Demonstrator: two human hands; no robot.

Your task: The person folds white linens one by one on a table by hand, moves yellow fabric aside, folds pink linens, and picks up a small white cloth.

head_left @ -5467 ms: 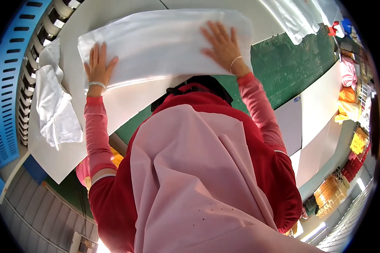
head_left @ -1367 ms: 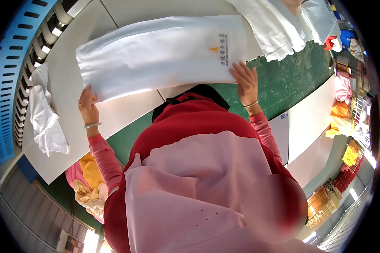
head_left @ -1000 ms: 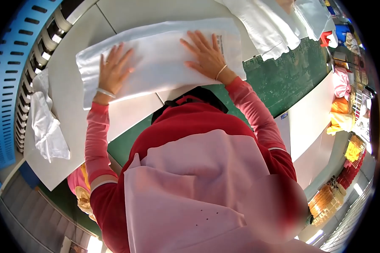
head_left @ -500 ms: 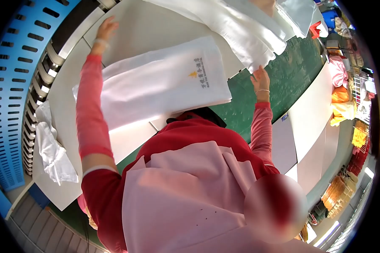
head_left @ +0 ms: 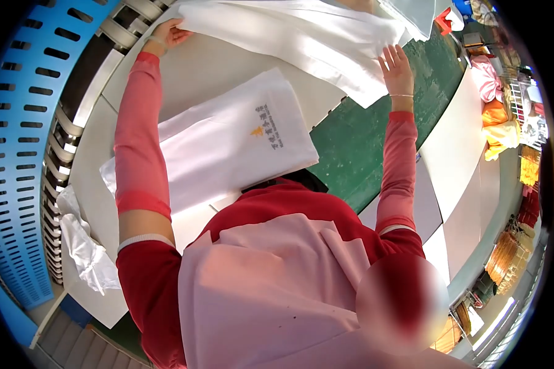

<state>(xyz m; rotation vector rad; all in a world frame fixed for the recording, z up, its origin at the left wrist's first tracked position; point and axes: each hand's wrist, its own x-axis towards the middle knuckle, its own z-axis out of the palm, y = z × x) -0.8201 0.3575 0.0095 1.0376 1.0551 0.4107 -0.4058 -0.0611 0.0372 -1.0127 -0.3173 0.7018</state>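
Observation:
A long white cloth (head_left: 289,34) stretches across the far side of the table. At its left corner, my left hand (head_left: 169,35) has its fingers closed on the edge. My right hand (head_left: 398,71) is at the cloth's right end, with fingers spread apart against the fabric. Nearer my body lies a folded stack of white cloth (head_left: 228,132), its top bearing dark printed characters and a small yellow emblem. Both hands are beyond this stack, apart from it.
The pale tabletop (head_left: 228,55) has a green surface (head_left: 351,147) on its right. A blue slotted panel (head_left: 24,147) and metal rollers run along the left. Crumpled white cloth (head_left: 86,249) lies at the left edge. Coloured bundles (head_left: 501,135) sit at the far right.
My left hand has moved onto the far cloth's left corner. My right hand has gone up and its fingers have spread. The cloth now reaches farther left.

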